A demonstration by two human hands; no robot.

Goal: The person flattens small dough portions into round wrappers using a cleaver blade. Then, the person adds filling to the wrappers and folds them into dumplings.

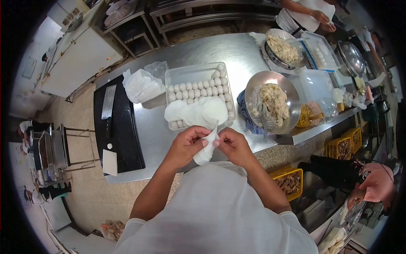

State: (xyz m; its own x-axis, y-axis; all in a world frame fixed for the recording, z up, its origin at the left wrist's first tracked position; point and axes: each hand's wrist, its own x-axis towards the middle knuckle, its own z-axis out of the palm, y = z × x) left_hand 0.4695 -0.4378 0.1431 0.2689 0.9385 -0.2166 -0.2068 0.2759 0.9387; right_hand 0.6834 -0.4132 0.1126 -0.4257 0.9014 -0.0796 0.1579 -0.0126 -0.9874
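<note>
Between my left hand (pixel 187 146) and my right hand (pixel 234 146) a soft white dough wrapper (pixel 204 153) hangs down, pinched by the fingers of both. Whether filling lies inside it I cannot tell. Just beyond the hands, overlapping round white wrappers (pixel 196 111) lie across a clear plastic tray (pixel 172 73). Rows of round, pleated dumplings (pixel 198 89) fill much of that tray. To the right stands a steel bowl (pixel 292 86) of pale, chunky filling (pixel 274 103), with a utensil handle leaning over its near rim.
On the left, a cleaver (pixel 108 103) and a white block (pixel 110 162) lie on a black board (pixel 124 144). A plastic bag (pixel 144 86) sits beside it. Another filling bowl (pixel 282 48) and oil containers (pixel 308 114) stand right. Co-workers (pixel 306 15) are around the room.
</note>
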